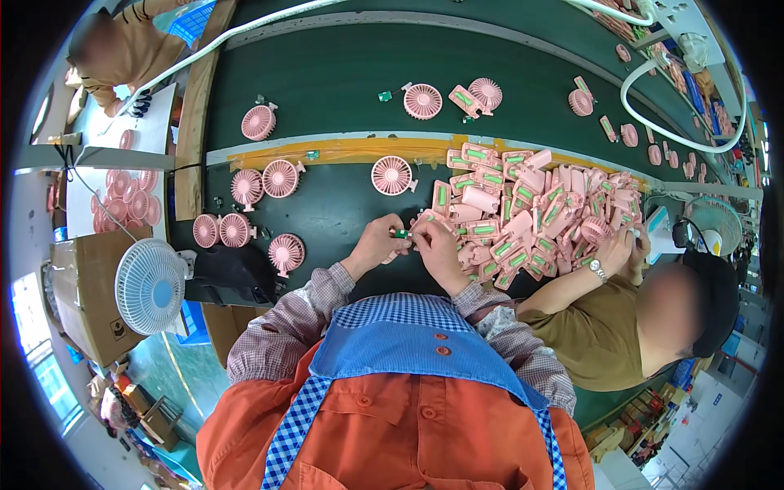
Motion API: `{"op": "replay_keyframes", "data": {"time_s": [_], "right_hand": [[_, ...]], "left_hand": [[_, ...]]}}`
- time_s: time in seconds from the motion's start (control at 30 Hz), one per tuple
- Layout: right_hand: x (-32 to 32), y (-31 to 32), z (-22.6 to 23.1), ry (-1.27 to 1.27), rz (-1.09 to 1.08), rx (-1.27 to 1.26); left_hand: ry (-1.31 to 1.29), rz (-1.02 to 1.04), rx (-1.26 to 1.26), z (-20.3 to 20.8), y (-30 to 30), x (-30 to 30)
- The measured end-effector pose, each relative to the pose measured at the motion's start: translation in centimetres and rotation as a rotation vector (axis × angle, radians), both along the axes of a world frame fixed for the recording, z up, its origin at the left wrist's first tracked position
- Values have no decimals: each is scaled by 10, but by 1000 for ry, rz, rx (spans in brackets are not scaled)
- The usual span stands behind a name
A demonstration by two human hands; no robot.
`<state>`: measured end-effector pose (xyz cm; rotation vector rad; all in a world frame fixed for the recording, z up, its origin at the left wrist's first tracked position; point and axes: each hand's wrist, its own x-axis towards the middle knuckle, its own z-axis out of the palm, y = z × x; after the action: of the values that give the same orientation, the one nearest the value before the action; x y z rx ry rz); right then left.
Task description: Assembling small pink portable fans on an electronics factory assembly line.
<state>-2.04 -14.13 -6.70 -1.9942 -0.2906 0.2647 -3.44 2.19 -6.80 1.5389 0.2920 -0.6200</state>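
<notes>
My left hand [376, 247] is closed at the near side of the bench, pinching a small green circuit board [400, 233] at its fingertips. Close beside it, my right hand [439, 251] has its fingers pressed together at the board's right edge; what they grip is too small to make out. A pink part [426, 218] shows just past the right fingers, partly hidden. Beyond my hands lies a round pink fan head [392, 175]. Right of them spreads a big heap of pink handle shells [523, 208], many with green strips inside.
Several pink fan heads [280, 178] lie at left. Behind the yellow-taped ledge [343, 151], more fan parts [422, 101] rest on a green belt [327, 73]. A co-worker [588, 327] works close at right; another person [131, 49] is far left. A white fan [151, 286] stands at left.
</notes>
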Motion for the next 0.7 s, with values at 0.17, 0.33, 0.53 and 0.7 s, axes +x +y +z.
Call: {"op": "replay_keyframes", "data": {"time_s": [0.17, 0.33, 0.53, 0.7], "right_hand": [[4, 0, 4, -89, -2, -56], [7, -1, 8, -125, 15, -100], [7, 1, 12, -107, -14, -69], [7, 3, 12, -136, -56, 0]], "left_hand": [[-53, 50, -144, -4, -1, -2], [-77, 129, -200, -8, -2, -3], [-29, 137, -148, 2, -5, 0], [-90, 134, -152, 5, -6, 3]]}}
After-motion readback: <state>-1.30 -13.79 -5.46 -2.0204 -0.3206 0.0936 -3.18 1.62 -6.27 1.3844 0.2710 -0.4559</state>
